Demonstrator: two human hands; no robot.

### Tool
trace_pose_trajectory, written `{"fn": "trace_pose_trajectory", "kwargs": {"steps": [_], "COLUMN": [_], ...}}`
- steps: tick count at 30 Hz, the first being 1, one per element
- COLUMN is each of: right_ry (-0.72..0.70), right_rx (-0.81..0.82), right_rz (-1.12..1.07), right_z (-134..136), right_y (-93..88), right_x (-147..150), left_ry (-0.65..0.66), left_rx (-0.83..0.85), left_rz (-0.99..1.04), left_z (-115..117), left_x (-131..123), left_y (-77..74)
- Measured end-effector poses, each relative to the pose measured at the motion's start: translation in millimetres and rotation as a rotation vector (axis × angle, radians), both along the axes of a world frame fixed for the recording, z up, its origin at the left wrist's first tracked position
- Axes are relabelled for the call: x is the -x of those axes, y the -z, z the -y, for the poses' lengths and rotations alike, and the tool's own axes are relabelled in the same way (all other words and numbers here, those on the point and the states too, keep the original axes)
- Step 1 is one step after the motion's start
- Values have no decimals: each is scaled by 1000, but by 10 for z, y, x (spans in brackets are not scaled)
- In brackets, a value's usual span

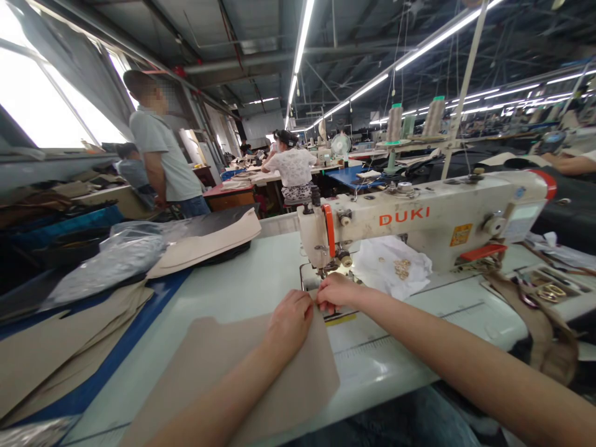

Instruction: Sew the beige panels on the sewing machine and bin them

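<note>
A large beige panel [311, 372], which looks like leather or fabric, lies flat on the pale table of a white sewing machine [433, 236] marked DUKI. My left hand [291, 313] rests on its upper part, fingers curled together at the edge close to the needle area. Right beside it, my right hand [338, 290] is closed, fingertips pinching the panel's top edge in front of the presser foot. My fingers partly hide the needle and that edge. Behind my right hand, a white plastic bag [393, 267] holds small gold-coloured metal pieces.
Stacked beige pieces [209, 245] and a clear plastic bag [116, 251] lie at the left, above more beige panels [69, 341]. A tray [554, 285] with metal rings and a brown strap [535, 323] sit at the right. Other people stand and sit beyond.
</note>
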State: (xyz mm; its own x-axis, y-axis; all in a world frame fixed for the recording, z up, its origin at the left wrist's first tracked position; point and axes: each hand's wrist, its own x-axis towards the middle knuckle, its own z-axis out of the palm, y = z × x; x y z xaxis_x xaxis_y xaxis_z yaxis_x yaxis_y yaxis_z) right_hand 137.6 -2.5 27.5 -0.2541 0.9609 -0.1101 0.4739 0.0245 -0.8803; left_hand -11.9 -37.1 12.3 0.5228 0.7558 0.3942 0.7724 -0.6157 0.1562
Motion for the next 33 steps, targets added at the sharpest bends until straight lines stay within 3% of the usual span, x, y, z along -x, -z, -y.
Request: {"fn": "trace_pose_trajectory", "kwargs": {"steps": [4,8,15,23,33], "right_ry": [-59,-82,-69,-315,-345], "right_rx": [74,42,-316,-849,-885], "right_rz": [115,209,361,626,648], "right_z": [-7,1,206,366,297], "right_y": [-33,-40,35,162,213], "right_x": [-1,-8,-209,-381,-343], "left_ry": [-2,-36,-42,-3,40], "left_rx": [17,37,37,-31,-8], "left_rz": [-2,-15,0,109,143], "left_z": [-11,-49,-98,-94,-115], "left_x": [-31,-48,-29,-8,12], "left_y": [-20,-28,15,68,82]}}
